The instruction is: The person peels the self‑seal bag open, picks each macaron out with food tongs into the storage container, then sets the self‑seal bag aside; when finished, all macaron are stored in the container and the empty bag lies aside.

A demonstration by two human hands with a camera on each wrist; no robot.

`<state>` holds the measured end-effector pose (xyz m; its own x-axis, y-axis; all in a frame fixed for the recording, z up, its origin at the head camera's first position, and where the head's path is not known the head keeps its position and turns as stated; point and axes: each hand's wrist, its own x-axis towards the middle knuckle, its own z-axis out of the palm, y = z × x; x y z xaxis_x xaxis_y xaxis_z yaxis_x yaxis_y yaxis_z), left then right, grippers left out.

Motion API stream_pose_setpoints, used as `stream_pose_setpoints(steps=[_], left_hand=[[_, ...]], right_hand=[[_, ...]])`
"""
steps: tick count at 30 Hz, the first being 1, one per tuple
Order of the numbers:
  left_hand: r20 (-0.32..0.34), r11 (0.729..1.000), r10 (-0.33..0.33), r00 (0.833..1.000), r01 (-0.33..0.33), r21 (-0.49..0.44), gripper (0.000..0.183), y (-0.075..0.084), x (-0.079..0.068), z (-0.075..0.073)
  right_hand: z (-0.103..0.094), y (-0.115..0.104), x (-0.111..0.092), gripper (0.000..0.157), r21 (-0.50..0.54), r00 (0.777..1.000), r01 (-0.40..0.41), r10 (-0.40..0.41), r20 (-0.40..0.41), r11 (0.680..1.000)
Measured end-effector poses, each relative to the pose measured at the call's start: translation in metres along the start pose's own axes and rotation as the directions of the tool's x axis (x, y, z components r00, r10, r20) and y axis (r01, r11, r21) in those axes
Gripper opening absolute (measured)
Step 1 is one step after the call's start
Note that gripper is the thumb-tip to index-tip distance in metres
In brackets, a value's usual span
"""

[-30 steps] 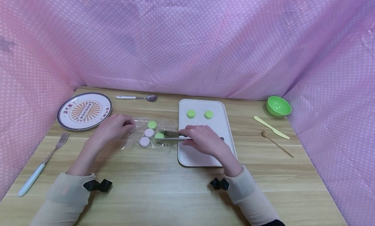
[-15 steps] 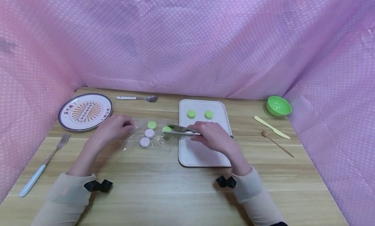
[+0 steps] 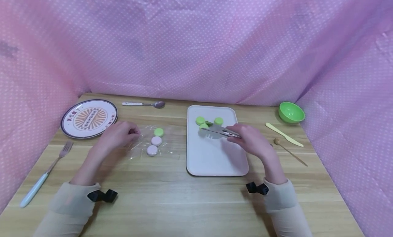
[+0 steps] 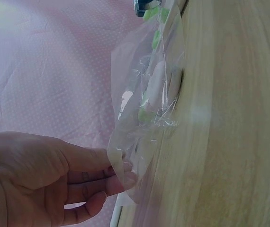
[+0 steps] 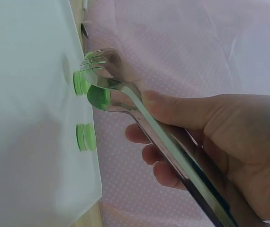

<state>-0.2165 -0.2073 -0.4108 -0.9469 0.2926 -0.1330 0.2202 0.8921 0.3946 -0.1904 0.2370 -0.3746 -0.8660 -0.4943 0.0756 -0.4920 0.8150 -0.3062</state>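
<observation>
My left hand (image 3: 119,136) pinches the near corner of a clear plastic bag (image 4: 130,94) between thumb and fingers. Inside the bag lie a green macaron (image 3: 158,132) and two pale lilac ones (image 3: 156,141). My right hand (image 3: 250,139) grips metal food tongs (image 5: 168,137), thumb on one arm and fingers around the other; one tip is slotted like a fork. A green macaron (image 3: 204,127) is at the tongs' tips, low over the white tray (image 3: 212,165). Two more green macarons (image 3: 218,121) lie near the tray's far end.
Left of the bag are a patterned plate (image 3: 89,118) and a fork (image 3: 46,175). A spoon (image 3: 144,104) lies at the back. Right of the tray are a green bowl (image 3: 291,113), a yellow plastic knife (image 3: 284,134) and a thin wooden stick with a round head (image 3: 290,151).
My right hand has moved right with the tongs, bringing a green macaron from the bag to above the tray. The left hand stays on the bag's corner.
</observation>
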Motion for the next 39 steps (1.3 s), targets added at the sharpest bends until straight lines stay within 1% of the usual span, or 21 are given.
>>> stream_pose_setpoints(steps=[7, 16, 25, 32, 39], left_hand=[[-0.001, 1.0, 0.006, 1.0, -0.006, -0.012, 0.011, -0.001, -0.001, 0.002], [-0.024, 1.0, 0.001, 1.0, 0.0, 0.007, 0.009, -0.003, -0.001, 0.002], [-0.023, 1.0, 0.001, 1.0, -0.001, 0.009, 0.009, -0.002, -0.001, 0.001], [-0.036, 1.0, 0.01, 0.999, -0.009, 0.019, 0.009, -0.002, -0.001, 0.002], [-0.039, 1.0, 0.001, 0.999, 0.0, 0.021, 0.008, -0.002, -0.001, 0.001]], right_hand=[[0.003, 0.001, 0.001, 0.037, -0.034, 1.0, -0.015, 0.016, 0.026, 0.999], [0.008, 0.0, 0.002, 0.036, -0.071, 0.999, -0.013, 0.016, 0.042, 0.997], [0.01, -0.002, 0.002, 0.033, -0.079, 0.998, -0.016, 0.021, 0.061, 0.997], [0.01, -0.005, 0.002, 0.034, -0.093, 0.997, -0.025, 0.031, 0.066, 0.995], [0.011, -0.004, 0.003, 0.033, -0.093, 0.998, -0.014, 0.021, 0.067, 0.996]])
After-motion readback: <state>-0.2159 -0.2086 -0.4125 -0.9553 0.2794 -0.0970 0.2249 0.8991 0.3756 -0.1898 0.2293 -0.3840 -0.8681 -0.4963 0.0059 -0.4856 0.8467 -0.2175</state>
